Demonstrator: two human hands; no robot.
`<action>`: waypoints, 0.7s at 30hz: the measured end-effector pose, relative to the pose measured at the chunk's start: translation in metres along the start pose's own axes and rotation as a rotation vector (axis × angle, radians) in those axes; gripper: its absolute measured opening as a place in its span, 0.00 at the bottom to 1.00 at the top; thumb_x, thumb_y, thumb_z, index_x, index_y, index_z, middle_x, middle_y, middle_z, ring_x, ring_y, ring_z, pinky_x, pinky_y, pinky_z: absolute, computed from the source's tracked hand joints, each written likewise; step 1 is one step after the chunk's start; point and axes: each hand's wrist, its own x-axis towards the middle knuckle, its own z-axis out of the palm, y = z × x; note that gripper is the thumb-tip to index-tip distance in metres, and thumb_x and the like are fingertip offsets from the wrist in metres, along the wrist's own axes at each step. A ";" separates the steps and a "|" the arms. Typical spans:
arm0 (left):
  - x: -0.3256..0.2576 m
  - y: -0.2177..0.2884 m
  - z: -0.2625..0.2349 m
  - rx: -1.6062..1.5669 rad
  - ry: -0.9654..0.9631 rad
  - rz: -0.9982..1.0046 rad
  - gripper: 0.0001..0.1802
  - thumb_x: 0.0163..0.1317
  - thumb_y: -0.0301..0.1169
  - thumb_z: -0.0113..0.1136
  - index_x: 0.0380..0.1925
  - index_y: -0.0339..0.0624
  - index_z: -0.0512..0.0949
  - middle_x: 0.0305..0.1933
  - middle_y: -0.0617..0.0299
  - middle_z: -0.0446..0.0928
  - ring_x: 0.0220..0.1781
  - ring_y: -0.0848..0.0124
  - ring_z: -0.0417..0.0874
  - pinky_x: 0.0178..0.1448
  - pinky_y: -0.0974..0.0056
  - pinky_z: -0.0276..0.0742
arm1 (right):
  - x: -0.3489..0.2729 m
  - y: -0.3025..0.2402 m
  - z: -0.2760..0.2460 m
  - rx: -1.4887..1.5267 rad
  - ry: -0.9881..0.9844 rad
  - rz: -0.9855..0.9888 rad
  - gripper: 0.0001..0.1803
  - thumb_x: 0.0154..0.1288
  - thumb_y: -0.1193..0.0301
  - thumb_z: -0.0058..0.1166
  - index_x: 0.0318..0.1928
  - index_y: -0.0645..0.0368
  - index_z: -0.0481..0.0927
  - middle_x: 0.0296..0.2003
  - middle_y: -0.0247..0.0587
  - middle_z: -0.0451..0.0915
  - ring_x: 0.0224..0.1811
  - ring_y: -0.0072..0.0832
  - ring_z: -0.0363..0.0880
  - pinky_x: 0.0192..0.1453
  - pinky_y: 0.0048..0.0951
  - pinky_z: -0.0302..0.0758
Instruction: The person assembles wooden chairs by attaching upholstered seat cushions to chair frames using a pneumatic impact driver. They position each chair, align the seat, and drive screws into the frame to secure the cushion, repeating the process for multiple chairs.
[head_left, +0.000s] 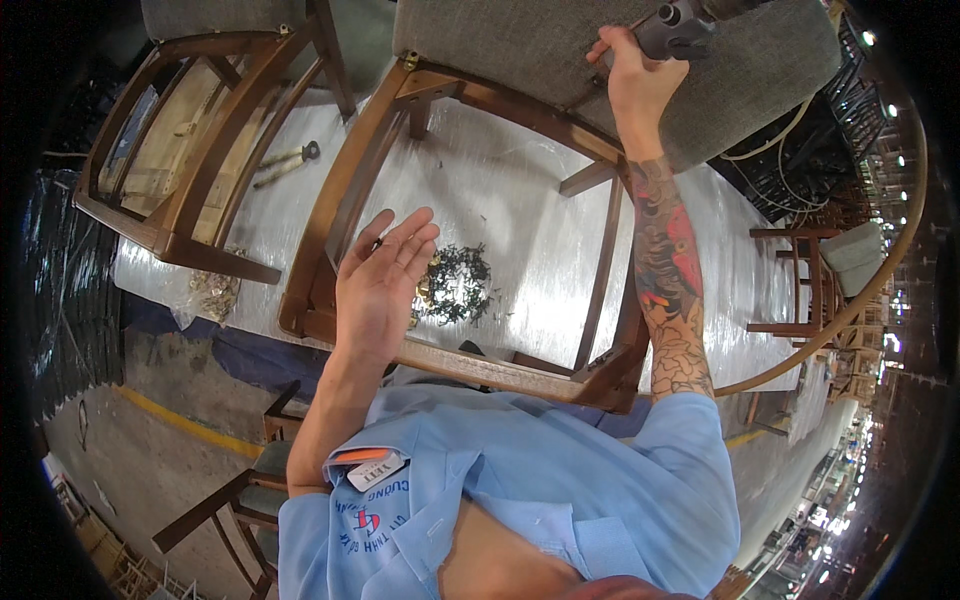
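- The bench (540, 255), wrapped in shiny film, spreads under everything in hand; its near edge runs along the left below the frame, with dark blue sheeting (255, 355) just beyond it on the person's side.
- The brown wooden chair (530, 118) fills the middle, its grey upholstered part (500, 50) on the far side and one rail lying close against the person; between its rails is a wide opening where bench surface shows.
- A second wooden chair (190, 205) stands to the left, with a strip of bench between it and the first.
- A smaller-looking chair with a grey pad (852, 262) sits well off to the right, past the right forearm.
- A tan hose (880, 285) curves round the right side, outside the middle chair.
- The right grip (640, 90) is on the far right, over the upholstered part, fingers wrapped round a grey power tool (680, 32).
- The left grip (375, 300) hangs over the near left of the opening, palm up, fingers loosely bent, thumb and forefinger pinching a small dark piece (378, 243).
- A pile of small dark fasteners (465, 270) lies inside the opening, just right of the left grip.
- A plastic bag of small parts (213, 295) rests near the left edge.
- Pincers (300, 154) lie farther off, between the two chairs.
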 end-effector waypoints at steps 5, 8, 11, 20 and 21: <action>0.000 -0.002 0.001 0.039 -0.049 0.066 0.20 0.75 0.28 0.51 0.59 0.30 0.58 0.65 0.30 0.68 0.62 0.49 0.77 0.70 0.52 0.74 | 0.000 0.004 -0.003 -0.075 -0.035 -0.039 0.09 0.59 0.78 0.59 0.22 0.64 0.78 0.19 0.35 0.81 0.20 0.23 0.79 0.27 0.27 0.72; -0.002 -0.001 0.008 0.117 -0.021 0.083 0.17 0.75 0.32 0.52 0.55 0.30 0.65 0.60 0.33 0.73 0.56 0.54 0.82 0.64 0.55 0.79 | 0.001 0.005 -0.004 -0.078 -0.028 -0.052 0.09 0.60 0.77 0.58 0.22 0.64 0.79 0.18 0.34 0.81 0.20 0.20 0.78 0.28 0.25 0.70; -0.004 0.002 0.010 0.158 -0.026 0.023 0.17 0.75 0.35 0.54 0.51 0.29 0.72 0.54 0.38 0.79 0.51 0.59 0.85 0.58 0.59 0.83 | -0.001 0.003 -0.004 -0.185 -0.046 -0.073 0.10 0.60 0.76 0.58 0.22 0.64 0.80 0.18 0.34 0.81 0.21 0.18 0.76 0.28 0.24 0.69; -0.004 0.001 0.016 0.156 0.027 0.100 0.19 0.74 0.38 0.57 0.47 0.28 0.78 0.32 0.64 0.76 0.29 0.76 0.74 0.36 0.71 0.71 | -0.002 -0.005 -0.001 -0.211 -0.047 -0.035 0.11 0.59 0.75 0.59 0.21 0.65 0.81 0.18 0.35 0.82 0.22 0.19 0.78 0.32 0.24 0.70; -0.004 0.003 0.014 0.176 0.005 0.075 0.17 0.76 0.38 0.54 0.44 0.32 0.78 0.28 0.67 0.72 0.27 0.78 0.70 0.34 0.71 0.68 | -0.002 -0.006 -0.001 -0.159 -0.037 -0.010 0.11 0.59 0.75 0.59 0.21 0.66 0.81 0.18 0.35 0.82 0.22 0.19 0.77 0.32 0.24 0.70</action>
